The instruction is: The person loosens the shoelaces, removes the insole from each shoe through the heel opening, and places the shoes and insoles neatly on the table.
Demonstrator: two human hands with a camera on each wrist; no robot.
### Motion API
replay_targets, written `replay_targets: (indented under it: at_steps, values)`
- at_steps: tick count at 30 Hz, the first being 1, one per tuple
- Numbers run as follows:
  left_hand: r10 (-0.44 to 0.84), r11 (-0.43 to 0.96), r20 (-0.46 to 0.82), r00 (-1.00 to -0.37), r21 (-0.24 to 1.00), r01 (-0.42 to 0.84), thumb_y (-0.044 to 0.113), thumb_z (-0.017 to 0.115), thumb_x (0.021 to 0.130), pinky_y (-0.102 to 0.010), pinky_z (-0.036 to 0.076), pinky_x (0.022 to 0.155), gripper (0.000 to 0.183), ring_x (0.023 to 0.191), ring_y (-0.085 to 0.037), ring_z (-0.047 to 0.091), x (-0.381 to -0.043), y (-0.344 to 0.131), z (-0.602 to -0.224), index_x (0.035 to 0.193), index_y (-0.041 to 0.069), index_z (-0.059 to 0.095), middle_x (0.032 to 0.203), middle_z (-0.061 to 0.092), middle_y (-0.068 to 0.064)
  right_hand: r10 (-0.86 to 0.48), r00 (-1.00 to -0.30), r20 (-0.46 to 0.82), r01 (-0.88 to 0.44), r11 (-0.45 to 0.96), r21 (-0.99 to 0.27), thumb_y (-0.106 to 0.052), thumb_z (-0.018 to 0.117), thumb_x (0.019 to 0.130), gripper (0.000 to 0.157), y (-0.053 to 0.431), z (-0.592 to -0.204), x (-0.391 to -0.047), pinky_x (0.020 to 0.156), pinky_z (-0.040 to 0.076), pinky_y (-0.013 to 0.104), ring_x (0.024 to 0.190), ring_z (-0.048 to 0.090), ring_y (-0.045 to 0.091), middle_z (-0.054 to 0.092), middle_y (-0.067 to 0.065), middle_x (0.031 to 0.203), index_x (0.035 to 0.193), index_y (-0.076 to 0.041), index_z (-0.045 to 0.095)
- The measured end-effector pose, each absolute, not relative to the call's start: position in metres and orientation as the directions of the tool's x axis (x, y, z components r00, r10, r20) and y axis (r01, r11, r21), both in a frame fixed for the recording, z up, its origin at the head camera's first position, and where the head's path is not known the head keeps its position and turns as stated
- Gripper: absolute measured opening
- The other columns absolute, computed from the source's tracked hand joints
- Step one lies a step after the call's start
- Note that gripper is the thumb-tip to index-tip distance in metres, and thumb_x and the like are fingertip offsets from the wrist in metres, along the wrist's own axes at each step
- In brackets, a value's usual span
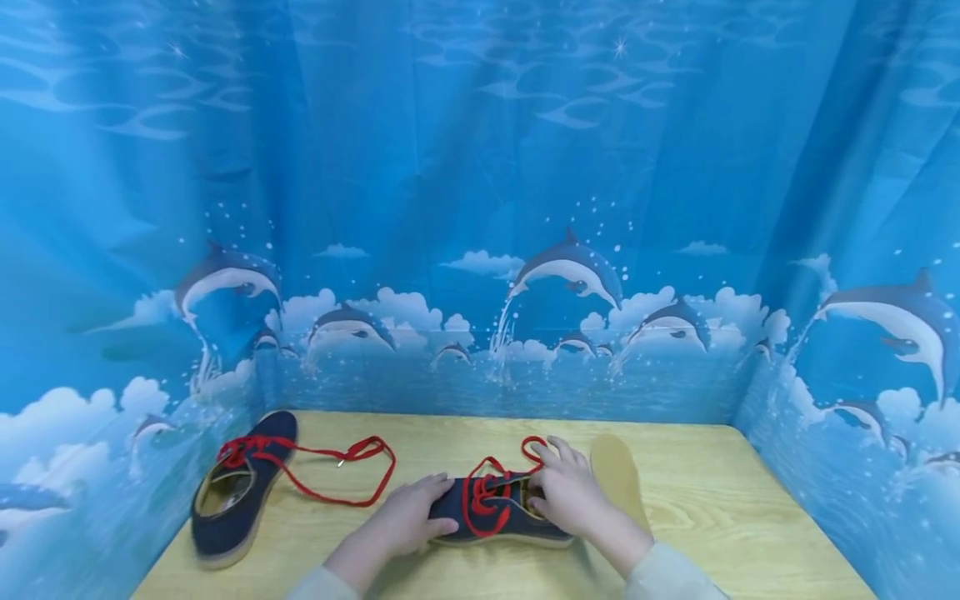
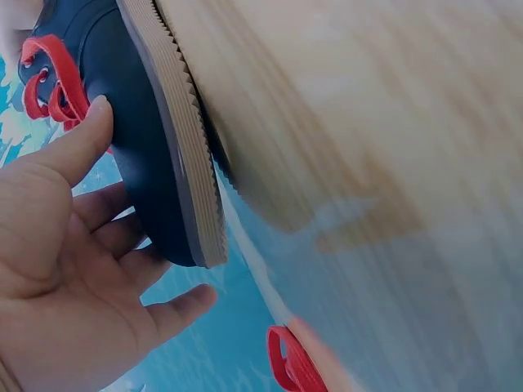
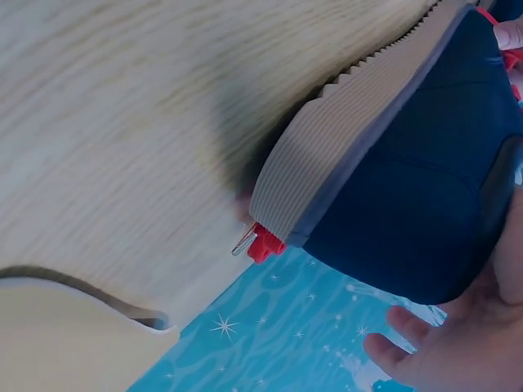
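Observation:
A navy lace-up shoe (image 1: 450,510) with a pale ridged sole and red lace (image 1: 480,492) lies on the table in the middle of the head view, toe to the left. My left hand (image 1: 411,515) grips its toe, thumb on the near side and fingers round the far side; the left wrist view shows this hand (image 2: 82,253) too. Over the shoe's opening, near the heel, my right hand (image 1: 567,490) holds the collar between thumb and forefinger. These tips are partly hidden. In the right wrist view, two outer fingers of this hand (image 3: 466,343) extend past the heel (image 3: 384,220).
A second navy shoe (image 1: 258,492) stands at the left, its long red lace (image 1: 352,502) looped across the table (image 1: 720,500). A tan insole (image 1: 617,471) lies right of my right hand. A blue dolphin-print curtain (image 1: 465,208) encloses the table's back and sides.

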State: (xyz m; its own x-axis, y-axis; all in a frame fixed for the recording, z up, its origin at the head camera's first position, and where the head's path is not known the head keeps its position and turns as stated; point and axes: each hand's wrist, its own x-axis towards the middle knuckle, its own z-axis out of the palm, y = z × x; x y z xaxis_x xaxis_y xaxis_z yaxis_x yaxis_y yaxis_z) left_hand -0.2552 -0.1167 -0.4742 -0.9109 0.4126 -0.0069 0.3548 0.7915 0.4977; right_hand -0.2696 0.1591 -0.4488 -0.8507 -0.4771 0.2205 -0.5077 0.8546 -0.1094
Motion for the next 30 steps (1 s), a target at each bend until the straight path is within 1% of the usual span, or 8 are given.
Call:
replay_targets:
  at_steps: [3, 6, 10, 13, 18, 21, 25, 30]
  values:
    - [0.406, 0.791, -0.002, -0.914, 0.502, 0.35, 0.041, 0.073, 0.09, -0.063, 0.035, 0.11, 0.07, 0.136, -0.043, 0.044, -0.255, -0.116, -0.472, 0.145, 0.004, 0.053, 0.149, 0.049, -0.017, -0.475, -0.863, 0.17, -0.496, 0.862, -0.108, -0.027, 0.082, 0.083, 0.009, 0.156, -0.448, -0.269, 0.107, 0.034, 0.068, 0.139, 0.032, 0.051, 0.049, 0.015, 0.148, 0.086, -0.018, 0.078]
    - [0.401, 0.795, -0.002, -0.916, 0.497, 0.347, 0.04, 0.074, 0.09, -0.063, 0.035, 0.11, 0.069, 0.136, -0.044, 0.044, -0.254, -0.115, -0.471, 0.145, 0.004, 0.053, 0.149, 0.049, -0.018, -0.468, -0.875, 0.125, -0.483, 0.864, -0.142, -0.023, 0.079, 0.086, 0.01, 0.154, -0.447, -0.269, 0.108, 0.032, 0.069, 0.139, 0.029, 0.054, 0.046, 0.016, 0.15, 0.081, -0.017, 0.073]
    - [0.395, 0.803, -0.003, -0.919, 0.487, 0.344, 0.039, 0.074, 0.09, -0.063, 0.034, 0.111, 0.069, 0.136, -0.044, 0.044, -0.255, -0.114, -0.471, 0.144, 0.003, 0.053, 0.149, 0.049, -0.019, -0.483, -0.866, 0.128, -0.499, 0.854, -0.148, -0.019, 0.079, 0.084, 0.026, 0.151, -0.447, -0.27, 0.108, 0.032, 0.069, 0.138, 0.029, 0.055, 0.048, 0.018, 0.148, 0.068, -0.02, 0.058]
    - [0.389, 0.803, -0.005, -0.921, 0.492, 0.336, 0.038, 0.075, 0.089, -0.062, 0.034, 0.111, 0.069, 0.136, -0.044, 0.044, -0.256, -0.114, -0.471, 0.144, 0.003, 0.054, 0.148, 0.049, -0.019, -0.507, -0.851, 0.141, -0.521, 0.847, -0.103, -0.019, 0.08, 0.081, 0.034, 0.151, -0.449, -0.274, 0.108, 0.034, 0.067, 0.139, 0.032, 0.052, 0.05, 0.016, 0.146, 0.063, -0.022, 0.052]
    - [0.373, 0.806, -0.028, -0.927, 0.505, 0.309, 0.039, 0.076, 0.088, -0.061, 0.035, 0.111, 0.069, 0.136, -0.042, 0.044, -0.258, -0.113, -0.47, 0.144, 0.005, 0.054, 0.149, 0.049, -0.016, -0.527, -0.841, 0.12, -0.537, 0.839, -0.084, -0.021, 0.079, 0.085, 0.033, 0.152, -0.45, -0.279, 0.106, 0.036, 0.065, 0.139, 0.033, 0.049, 0.051, 0.016, 0.145, 0.061, -0.025, 0.056]
    - [0.369, 0.817, -0.04, -0.929, 0.49, 0.303, 0.04, 0.076, 0.088, -0.06, 0.036, 0.11, 0.07, 0.136, -0.041, 0.045, -0.26, -0.112, -0.47, 0.145, 0.006, 0.054, 0.149, 0.05, -0.015, -0.533, -0.839, 0.108, -0.544, 0.829, -0.13, -0.022, 0.077, 0.088, 0.031, 0.152, -0.45, -0.281, 0.105, 0.036, 0.066, 0.138, 0.033, 0.05, 0.051, 0.018, 0.145, 0.063, -0.025, 0.06]
    - [0.37, 0.835, -0.034, -0.928, 0.451, 0.316, 0.041, 0.076, 0.088, -0.059, 0.037, 0.11, 0.07, 0.135, -0.039, 0.047, -0.26, -0.111, -0.472, 0.144, 0.006, 0.054, 0.147, 0.052, -0.015, -0.53, -0.841, 0.111, -0.541, 0.81, -0.227, -0.02, 0.075, 0.09, 0.023, 0.154, -0.452, -0.283, 0.106, 0.032, 0.069, 0.138, 0.033, 0.05, 0.052, 0.019, 0.144, 0.069, -0.023, 0.066]
    - [0.368, 0.84, -0.026, -0.93, 0.439, 0.32, 0.041, 0.076, 0.087, -0.063, 0.035, 0.11, 0.069, 0.135, -0.037, 0.048, -0.259, -0.11, -0.473, 0.144, 0.006, 0.055, 0.146, 0.053, -0.015, -0.525, -0.842, 0.122, -0.535, 0.787, -0.307, -0.016, 0.071, 0.093, 0.023, 0.158, -0.454, -0.284, 0.105, 0.031, 0.073, 0.139, 0.03, 0.051, 0.05, 0.018, 0.146, 0.072, -0.023, 0.066]
